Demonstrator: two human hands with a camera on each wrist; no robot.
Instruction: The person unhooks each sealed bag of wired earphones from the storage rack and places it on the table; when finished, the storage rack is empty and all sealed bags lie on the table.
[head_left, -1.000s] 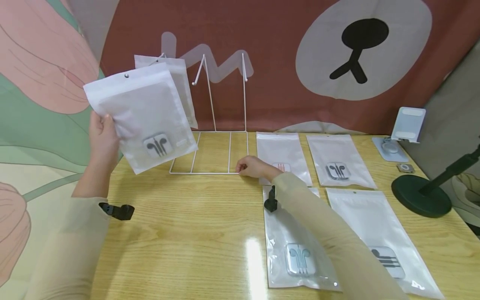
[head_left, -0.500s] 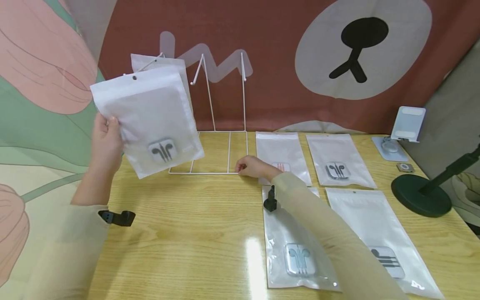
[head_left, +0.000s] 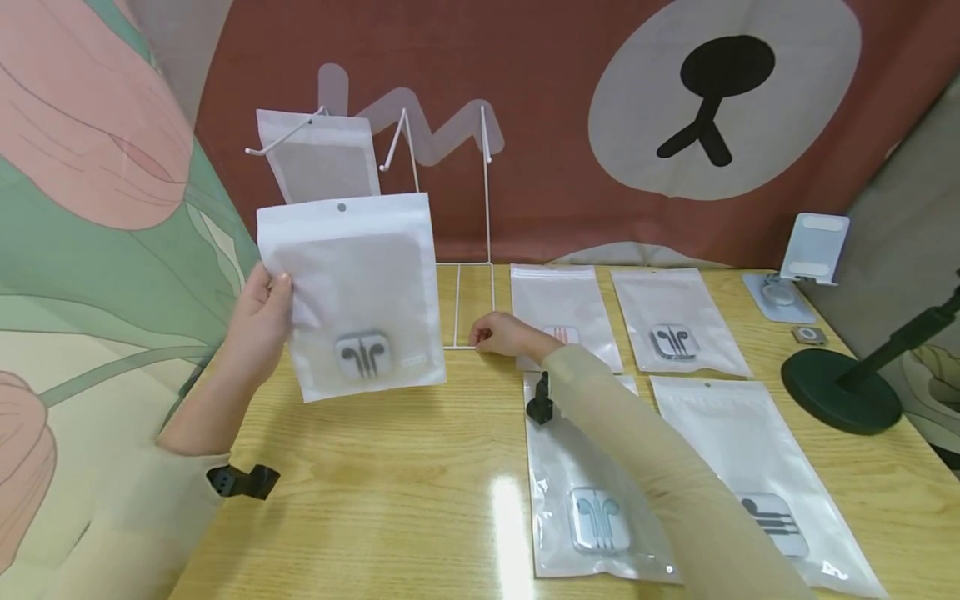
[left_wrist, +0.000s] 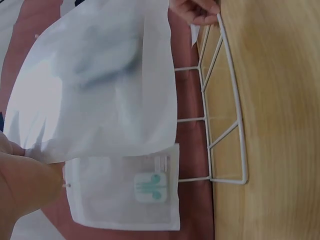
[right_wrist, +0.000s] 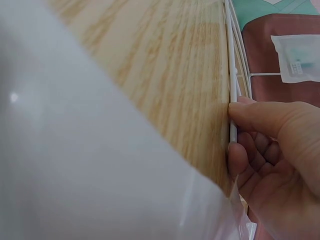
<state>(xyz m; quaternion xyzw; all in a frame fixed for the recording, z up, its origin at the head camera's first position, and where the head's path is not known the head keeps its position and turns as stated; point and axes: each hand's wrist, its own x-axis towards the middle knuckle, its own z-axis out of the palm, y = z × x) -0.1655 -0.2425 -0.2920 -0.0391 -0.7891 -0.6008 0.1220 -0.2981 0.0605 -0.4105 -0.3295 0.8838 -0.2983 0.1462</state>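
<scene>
My left hand (head_left: 255,333) pinches the left edge of a white zip bag (head_left: 356,283) by thumb and fingers. A boxed pair of dark earphones (head_left: 364,357) shows through its lower part, and the bag's hang hole is at the top. Behind it stands a white wire rack (head_left: 487,212) with three hooks. One bag (head_left: 322,158) hangs on the left hook (head_left: 281,143); the left wrist view shows teal earphones (left_wrist: 151,187) in it. At the rack's front right corner, my right hand (head_left: 504,335) pinches the base wire (right_wrist: 233,122). The held bag hides part of the rack.
Right of the rack, several bags lie flat: one with red earphones (head_left: 562,335), one with teal (head_left: 600,518), others with dark ones (head_left: 673,342). Farther right are a phone stand (head_left: 816,250), a small square object (head_left: 810,335) and a dark round stand base (head_left: 840,402).
My left hand has brought its bag down and to the right, away from the left hook's tip, and the bag now hangs straighter. The right hand has stayed on the rack's corner.
</scene>
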